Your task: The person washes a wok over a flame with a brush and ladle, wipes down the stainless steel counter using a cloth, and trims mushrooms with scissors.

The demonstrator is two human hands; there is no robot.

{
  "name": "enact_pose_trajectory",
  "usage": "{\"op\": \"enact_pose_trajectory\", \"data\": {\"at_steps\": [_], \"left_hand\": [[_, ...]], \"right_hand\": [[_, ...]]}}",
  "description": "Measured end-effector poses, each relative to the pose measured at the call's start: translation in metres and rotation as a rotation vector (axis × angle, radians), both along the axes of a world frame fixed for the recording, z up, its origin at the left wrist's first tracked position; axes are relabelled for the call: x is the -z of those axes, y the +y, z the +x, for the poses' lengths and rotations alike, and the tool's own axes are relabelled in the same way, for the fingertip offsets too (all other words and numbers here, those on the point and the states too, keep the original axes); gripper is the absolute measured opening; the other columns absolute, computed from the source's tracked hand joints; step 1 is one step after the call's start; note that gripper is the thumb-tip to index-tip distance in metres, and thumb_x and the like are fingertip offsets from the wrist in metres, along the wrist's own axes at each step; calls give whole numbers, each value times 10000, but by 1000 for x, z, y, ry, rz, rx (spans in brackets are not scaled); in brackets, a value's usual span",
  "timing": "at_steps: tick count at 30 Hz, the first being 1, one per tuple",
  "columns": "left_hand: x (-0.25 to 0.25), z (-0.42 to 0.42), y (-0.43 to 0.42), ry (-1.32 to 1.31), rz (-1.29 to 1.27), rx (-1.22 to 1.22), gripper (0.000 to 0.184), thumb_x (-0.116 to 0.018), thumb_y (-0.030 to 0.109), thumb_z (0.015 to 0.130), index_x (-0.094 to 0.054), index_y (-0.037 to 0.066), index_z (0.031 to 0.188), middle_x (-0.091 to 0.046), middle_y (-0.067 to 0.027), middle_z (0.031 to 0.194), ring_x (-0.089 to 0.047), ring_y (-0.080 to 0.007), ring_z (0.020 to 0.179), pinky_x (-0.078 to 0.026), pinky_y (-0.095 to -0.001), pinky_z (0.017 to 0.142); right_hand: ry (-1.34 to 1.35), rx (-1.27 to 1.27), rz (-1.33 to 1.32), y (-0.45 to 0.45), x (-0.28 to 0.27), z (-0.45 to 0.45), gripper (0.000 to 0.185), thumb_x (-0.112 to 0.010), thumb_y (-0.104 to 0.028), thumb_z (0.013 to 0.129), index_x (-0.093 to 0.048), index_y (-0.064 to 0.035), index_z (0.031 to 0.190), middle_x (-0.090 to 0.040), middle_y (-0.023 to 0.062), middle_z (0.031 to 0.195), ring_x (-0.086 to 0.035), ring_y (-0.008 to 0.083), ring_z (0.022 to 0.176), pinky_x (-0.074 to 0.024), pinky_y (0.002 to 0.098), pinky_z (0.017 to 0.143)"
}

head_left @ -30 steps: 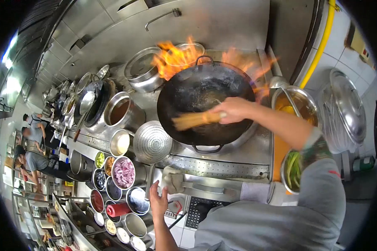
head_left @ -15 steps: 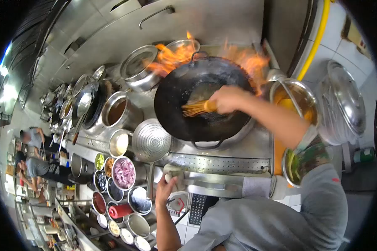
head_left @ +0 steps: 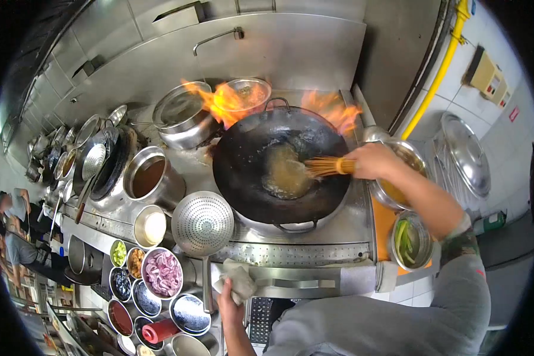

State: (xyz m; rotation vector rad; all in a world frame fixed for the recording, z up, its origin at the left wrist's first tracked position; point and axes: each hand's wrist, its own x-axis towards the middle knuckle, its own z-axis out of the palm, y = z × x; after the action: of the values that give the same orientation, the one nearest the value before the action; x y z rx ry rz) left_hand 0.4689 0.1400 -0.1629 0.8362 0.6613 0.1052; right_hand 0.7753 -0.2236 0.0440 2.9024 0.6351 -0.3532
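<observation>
My right hand (head_left: 372,161) is closed around the tied end of a bamboo wok brush (head_left: 326,166), at the right side of a large black wok (head_left: 243,184). The bristles point left, over the edge of a cloudy, brownish pool of liquid (head_left: 288,172) in the wok's bottom. Flames (head_left: 332,111) rise behind the wok on both sides. At the stove's front edge my left hand (head_left: 228,304) grips a folded pale cloth (head_left: 238,281). Just left of it runs the handle of a perforated strainer (head_left: 203,222), whose bowl rests beside the wok.
Bowls of chopped onion (head_left: 164,273), sauces and other ingredients crowd the front left. A pot of brown liquid (head_left: 151,178) and a lidded pot (head_left: 187,118) stand left of the wok. On the right are a bowl of green vegetables (head_left: 410,243) and metal lids (head_left: 466,154). Two people work far left.
My right hand has swept the brush from the wok's middle to its right side. The liquid now shows as a murky pool. The whole view has shifted slightly.
</observation>
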Motion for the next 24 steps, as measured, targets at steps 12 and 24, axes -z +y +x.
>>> {"op": "enact_pose_trajectory", "data": {"at_steps": [12, 24], "left_hand": [[-85, 120, -90, 42, -289, 524, 689, -351, 684, 979, -490, 121, 1352, -596, -120, 1307, -592, -281, 1178, -472, -524, 964], [-66, 147, -115, 21, -296, 495, 365, -536, 352, 984, -575, 73, 1216, -666, -108, 1180, -657, -262, 1055, -529, -406, 874]], "right_hand": [[-26, 82, -66, 25, -40, -3, 353, -652, -245, 763, -733, -228, 1106, -729, 100, 1007, -679, 327, 990, -538, 447, 864], [46, 11, -176, -16, -60, -35, 450, -645, -185, 785, -676, -203, 1234, -723, 179, 976, -699, 335, 961, -542, 455, 862]]}}
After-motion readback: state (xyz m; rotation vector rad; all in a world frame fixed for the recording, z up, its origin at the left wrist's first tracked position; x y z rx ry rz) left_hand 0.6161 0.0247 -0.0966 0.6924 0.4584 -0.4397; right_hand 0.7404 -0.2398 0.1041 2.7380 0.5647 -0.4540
